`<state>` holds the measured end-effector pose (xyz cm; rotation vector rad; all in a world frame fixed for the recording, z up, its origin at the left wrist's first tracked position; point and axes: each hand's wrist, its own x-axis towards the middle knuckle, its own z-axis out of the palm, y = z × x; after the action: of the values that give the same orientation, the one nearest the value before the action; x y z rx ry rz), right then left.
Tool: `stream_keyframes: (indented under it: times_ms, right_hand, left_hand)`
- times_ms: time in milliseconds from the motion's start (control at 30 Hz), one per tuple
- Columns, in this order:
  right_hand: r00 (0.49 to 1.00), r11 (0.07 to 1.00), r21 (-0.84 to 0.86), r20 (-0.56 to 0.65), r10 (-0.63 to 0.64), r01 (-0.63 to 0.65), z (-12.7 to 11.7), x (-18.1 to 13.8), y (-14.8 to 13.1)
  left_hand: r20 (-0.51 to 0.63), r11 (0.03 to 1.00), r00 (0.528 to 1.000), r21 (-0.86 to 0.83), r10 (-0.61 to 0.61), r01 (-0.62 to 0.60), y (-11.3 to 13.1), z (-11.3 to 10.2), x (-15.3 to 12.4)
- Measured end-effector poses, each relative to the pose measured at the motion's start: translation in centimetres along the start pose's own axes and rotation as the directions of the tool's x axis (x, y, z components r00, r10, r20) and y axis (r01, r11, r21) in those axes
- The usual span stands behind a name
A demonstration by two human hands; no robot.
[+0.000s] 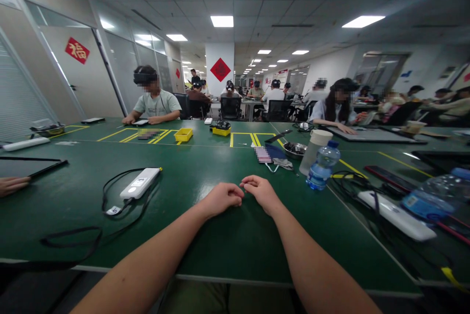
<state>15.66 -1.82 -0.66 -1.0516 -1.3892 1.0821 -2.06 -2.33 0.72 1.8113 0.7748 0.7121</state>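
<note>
Both hands rest close together on the green table [235, 250], forearms reaching in from the front edge. My left hand [221, 200] is loosely curled, its thumb a little apart from the bent fingers. Almost touching it at the fingertips, my right hand [261, 193] has softly bent fingers. I see nothing held in either one, though the palms are hidden. To the left lies a white power bank [141, 184] with a black cable around it. Beyond my right hand are a dark blue pouch [275, 151] and a grey cloth [283, 163].
On the right stand a pale cup [315, 152], a blue water bottle [323, 166], a white device [396, 215] and a larger bottle [435, 195]. A metal bowl [294, 150] and yellow trays [183, 134] sit farther back. Another person's hand [13, 186] is at left; co-workers sit opposite.
</note>
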Motion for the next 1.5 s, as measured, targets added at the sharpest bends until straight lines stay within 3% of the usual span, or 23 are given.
stream_keyframes:
  times_ms: [267, 500, 667, 767, 900, 1267, 1500]
  right_hand:
    - [0.997, 0.993, 0.11, 0.069, -0.04, 0.032, 0.6, -0.4, -0.4]
    - [0.99, 0.996, 0.05, 0.117, -0.079, 0.074, 0.8, -0.5, -0.1]
    - [0.98, 0.976, -0.117, 0.088, -0.176, 0.186, 1.1, -0.3, 0.0]
    - [0.955, 0.913, -0.281, 0.077, -0.286, 0.296, 1.3, -0.6, -0.6]
    - [0.927, 0.852, -0.371, 0.086, -0.364, 0.369, 1.4, -0.9, -1.3]
    - [0.915, 0.823, -0.413, 0.075, -0.396, 0.39, 1.6, -0.7, -0.7]
    - [0.951, 0.903, -0.297, 0.068, -0.303, 0.309, 1.3, -0.7, -1.0]
  left_hand:
    - [-0.208, 0.96, 0.974, -0.278, -0.092, 0.031, -1.9, -0.1, 1.2]
    - [-0.308, 0.938, 0.949, -0.344, -0.063, -0.05, -1.7, -0.2, 1.3]
    - [-0.319, 0.928, 0.944, -0.369, -0.081, -0.045, -1.7, -0.4, 1.2]
    - [-0.295, 0.92, 0.951, -0.39, -0.09, -0.033, -1.7, -0.5, 1.2]
    - [-0.268, 0.913, 0.959, -0.408, -0.089, -0.03, -1.6, -0.7, 1.2]
    - [-0.287, 0.9, 0.952, -0.435, -0.108, -0.029, -1.9, -0.5, 1.3]
    - [-0.149, 0.833, 0.986, -0.553, -0.069, -0.026, -1.7, -0.4, 1.0]
